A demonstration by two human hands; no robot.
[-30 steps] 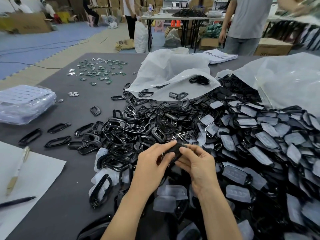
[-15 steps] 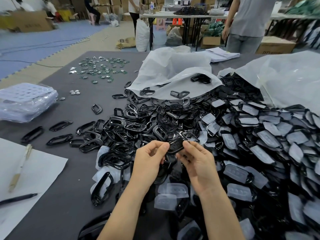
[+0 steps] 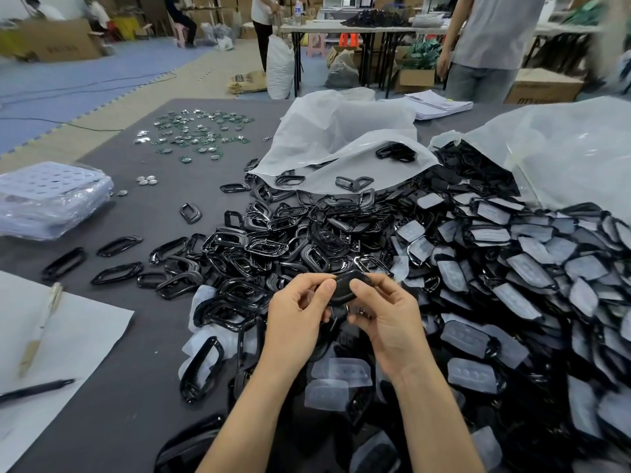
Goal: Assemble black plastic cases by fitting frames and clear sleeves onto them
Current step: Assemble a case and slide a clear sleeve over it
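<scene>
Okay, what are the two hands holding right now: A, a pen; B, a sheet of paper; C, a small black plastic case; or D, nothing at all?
C: the left hand and the right hand both pinch one black case between thumbs and fingertips.

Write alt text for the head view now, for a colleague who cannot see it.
The left hand and right hand together pinch one small black case above a heap of black frames on a dark table. To the right lie piled sleeved cases; white plastic bags lie behind.
</scene>
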